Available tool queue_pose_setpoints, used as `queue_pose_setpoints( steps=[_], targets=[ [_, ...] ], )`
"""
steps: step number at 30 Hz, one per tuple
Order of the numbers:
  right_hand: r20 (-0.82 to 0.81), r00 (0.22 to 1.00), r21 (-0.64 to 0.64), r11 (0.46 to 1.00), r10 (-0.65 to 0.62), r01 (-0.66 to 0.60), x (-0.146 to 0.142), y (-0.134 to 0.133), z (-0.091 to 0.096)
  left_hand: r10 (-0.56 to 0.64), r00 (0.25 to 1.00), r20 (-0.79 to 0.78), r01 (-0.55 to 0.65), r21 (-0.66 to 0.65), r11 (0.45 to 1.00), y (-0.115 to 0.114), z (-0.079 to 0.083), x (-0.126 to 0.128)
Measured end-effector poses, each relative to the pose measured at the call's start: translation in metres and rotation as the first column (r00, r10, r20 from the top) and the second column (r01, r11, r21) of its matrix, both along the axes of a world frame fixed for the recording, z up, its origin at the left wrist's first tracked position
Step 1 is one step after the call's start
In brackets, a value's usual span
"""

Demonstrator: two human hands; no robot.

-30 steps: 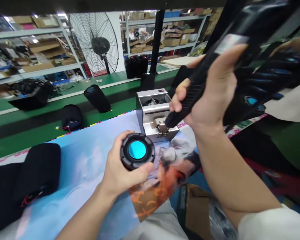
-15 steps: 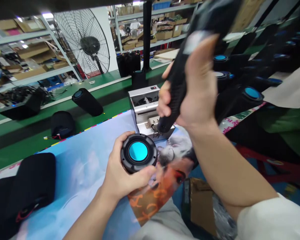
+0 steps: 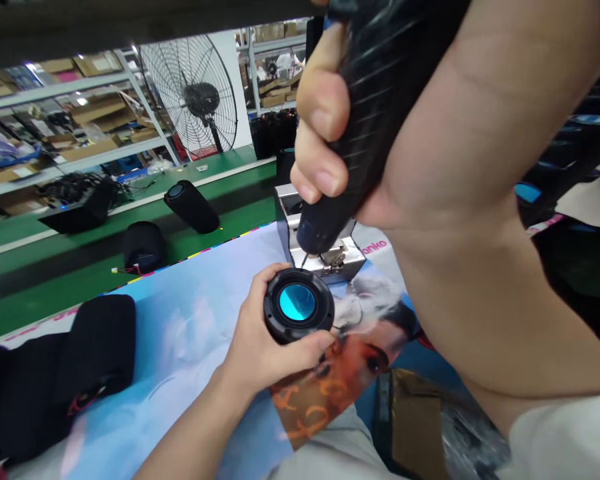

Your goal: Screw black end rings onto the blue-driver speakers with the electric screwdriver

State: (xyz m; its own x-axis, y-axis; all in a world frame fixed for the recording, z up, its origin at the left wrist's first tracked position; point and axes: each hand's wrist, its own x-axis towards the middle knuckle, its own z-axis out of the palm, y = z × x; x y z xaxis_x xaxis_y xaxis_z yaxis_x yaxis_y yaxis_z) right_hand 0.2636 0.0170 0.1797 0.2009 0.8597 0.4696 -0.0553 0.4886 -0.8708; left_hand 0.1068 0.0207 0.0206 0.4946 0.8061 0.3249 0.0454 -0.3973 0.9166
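Note:
My left hand is closed around a round black speaker with a shiny blue disc in its middle, its face turned up toward me. In my right hand is a black electric screwdriver, gripped by its ribbed body and pointing down. Its thin bit reaches the far rim of the speaker; whether a screw sits under it is too small to tell. Just behind stands a silver metal machine, partly hidden by the screwdriver.
A printed sheet covers the work surface. Black fabric speaker bodies lie at the left. On the green bench are a black cylindrical speaker and another black housing with wires. A large fan and shelves stand behind.
My right hand has brought the screwdriver from above the machine down to the speaker's far rim. The speaker stays in my left hand; the whole view has shifted slightly.

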Motion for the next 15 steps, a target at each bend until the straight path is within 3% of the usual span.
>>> queue_pose_setpoints(
  steps=[2,7,12,15],
  targets=[
    [-0.041,0.995,0.137,0.987,0.093,-0.086,-0.001,0.005,-0.005,-0.004,1.000,-0.004,0.004,-0.010,1.000,0.000,-0.001,0.000],
    [0.040,0.983,0.172,0.968,0.177,-0.181,0.004,0.016,-0.018,-0.013,1.000,-0.007,0.013,-0.004,1.000,0.000,-0.003,-0.001],
    [0.185,0.974,0.253,0.952,0.130,-0.175,0.007,0.020,-0.029,-0.008,1.000,-0.005,0.008,-0.007,1.000,0.001,-0.003,-0.001],
    [0.157,0.982,0.189,0.973,0.104,-0.133,0.000,0.020,-0.027,-0.010,1.000,-0.017,0.010,-0.009,1.000,0.001,-0.003,-0.001]
  ],
)
